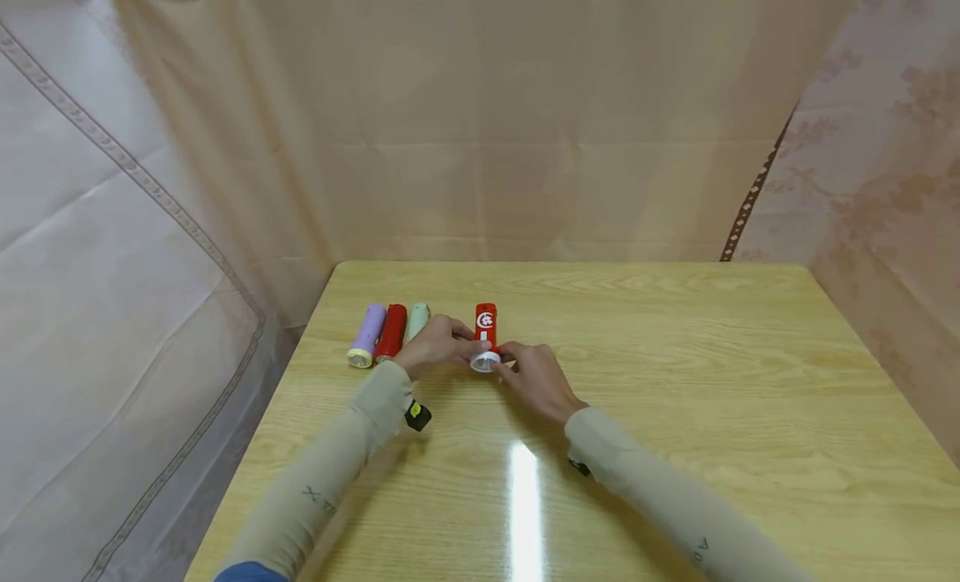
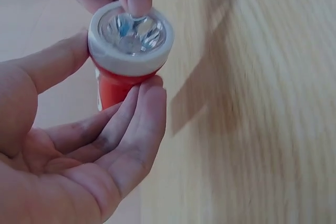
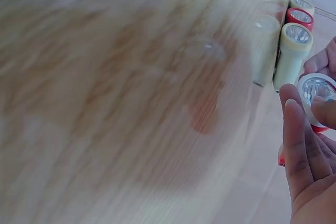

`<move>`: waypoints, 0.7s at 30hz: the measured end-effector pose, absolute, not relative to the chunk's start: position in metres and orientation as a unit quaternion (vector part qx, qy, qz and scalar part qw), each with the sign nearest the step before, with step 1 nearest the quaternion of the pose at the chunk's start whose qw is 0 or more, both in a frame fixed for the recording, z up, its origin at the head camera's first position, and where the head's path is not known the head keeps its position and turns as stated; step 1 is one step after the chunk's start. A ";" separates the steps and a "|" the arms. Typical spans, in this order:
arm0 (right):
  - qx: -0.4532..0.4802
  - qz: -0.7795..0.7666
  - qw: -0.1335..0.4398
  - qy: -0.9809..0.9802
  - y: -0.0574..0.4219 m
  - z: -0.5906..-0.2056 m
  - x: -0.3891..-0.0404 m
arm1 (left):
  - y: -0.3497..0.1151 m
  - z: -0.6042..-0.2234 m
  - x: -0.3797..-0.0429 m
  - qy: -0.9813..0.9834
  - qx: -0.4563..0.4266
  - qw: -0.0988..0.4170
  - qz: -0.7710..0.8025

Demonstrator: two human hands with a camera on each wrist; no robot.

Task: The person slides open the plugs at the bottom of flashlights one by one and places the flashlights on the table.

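Observation:
A red flashlight (image 1: 486,322) with a white head ring and white print is held between both hands above the table. My left hand (image 1: 438,346) grips it near the head, thumb on one side and fingers on the other; the left wrist view shows its clear lens (image 2: 137,38). My right hand (image 1: 536,380) holds the head from the other side, its thumb (image 3: 324,111) against the lens face. Left of the held one, a purple flashlight (image 1: 368,332), another red flashlight (image 1: 392,332) and a pale green flashlight (image 1: 417,317) lie side by side, the green one partly behind my left hand.
The light wood table (image 1: 712,357) stretches out on both sides of the hands. Behind it hangs a beige cloth (image 1: 525,132), with pale patterned cloths at left and right. A bright light reflection (image 1: 525,507) lies on the tabletop near the front.

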State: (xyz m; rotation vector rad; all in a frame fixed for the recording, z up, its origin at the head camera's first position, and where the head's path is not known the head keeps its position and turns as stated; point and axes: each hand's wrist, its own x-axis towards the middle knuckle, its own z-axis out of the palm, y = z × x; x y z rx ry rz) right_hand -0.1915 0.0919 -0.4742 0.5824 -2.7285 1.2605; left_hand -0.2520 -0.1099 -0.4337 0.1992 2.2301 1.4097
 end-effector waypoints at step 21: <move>0.177 0.370 0.042 -0.911 0.136 -0.475 -0.157 | -0.066 -0.441 -0.226 0.821 0.100 0.257 0.500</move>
